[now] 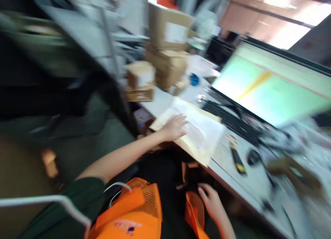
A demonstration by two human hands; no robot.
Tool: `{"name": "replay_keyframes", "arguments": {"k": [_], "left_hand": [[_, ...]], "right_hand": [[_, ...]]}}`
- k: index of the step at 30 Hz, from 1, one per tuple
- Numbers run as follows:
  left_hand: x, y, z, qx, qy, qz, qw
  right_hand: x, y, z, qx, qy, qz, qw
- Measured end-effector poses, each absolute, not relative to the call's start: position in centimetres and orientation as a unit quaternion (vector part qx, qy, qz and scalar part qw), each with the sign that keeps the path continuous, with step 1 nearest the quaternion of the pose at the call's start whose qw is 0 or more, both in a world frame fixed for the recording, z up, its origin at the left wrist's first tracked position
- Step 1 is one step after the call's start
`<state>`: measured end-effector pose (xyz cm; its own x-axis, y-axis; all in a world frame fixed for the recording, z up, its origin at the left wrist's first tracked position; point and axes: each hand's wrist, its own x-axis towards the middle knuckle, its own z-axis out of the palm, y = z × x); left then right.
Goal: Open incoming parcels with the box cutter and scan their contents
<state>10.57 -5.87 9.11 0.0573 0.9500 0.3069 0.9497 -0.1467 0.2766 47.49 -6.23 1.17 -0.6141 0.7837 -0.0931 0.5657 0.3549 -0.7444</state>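
My left hand (176, 128) lies flat with its fingers stretched out on white paper sheets (198, 128). Under the sheets is a cream folder or larger sheet (184, 146), partly over the desk's front edge. Low in the view, my right hand (210, 199) is beside the orange vest (193, 211), below the desk edge. Its fingers are slightly bent and apart, and I see nothing in them; whether it touches the vest I cannot tell. The whole picture is smeared by motion.
Cardboard boxes (165, 65) are stacked at the back left of the desk. A monitor (269, 80) stands behind a black keyboard (230, 121). A yellow and black cutter (237, 159) lies near a mouse (253, 157). Clear plastic bags (307, 146) are on the right. A white cable (51, 199) crosses the lower left.
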Motion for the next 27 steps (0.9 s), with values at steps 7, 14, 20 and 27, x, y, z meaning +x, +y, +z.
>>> {"name": "replay_keyframes", "arguments": {"k": [7, 14, 20, 27], "left_hand": [[13.6, 0.4, 4.2, 0.847, 0.525, 0.073, -0.032], [16.0, 0.3, 5.2, 0.850, 0.523, 0.054, 0.005], [20.6, -1.6, 3.9, 0.835, 0.540, 0.098, 0.040], [22.9, -1.8, 3.2, 0.845, 0.513, 0.141, 0.060]], "right_hand": [[58.9, -6.6, 5.5, -0.646, -0.650, 0.102, 0.388], [63.9, 1.1, 7.9, -0.862, -0.479, 0.020, 0.167], [66.8, 6.8, 9.0, -0.891, -0.392, 0.120, 0.195], [61.8, -0.2, 12.3, -0.617, -0.382, 0.453, 0.518]]}}
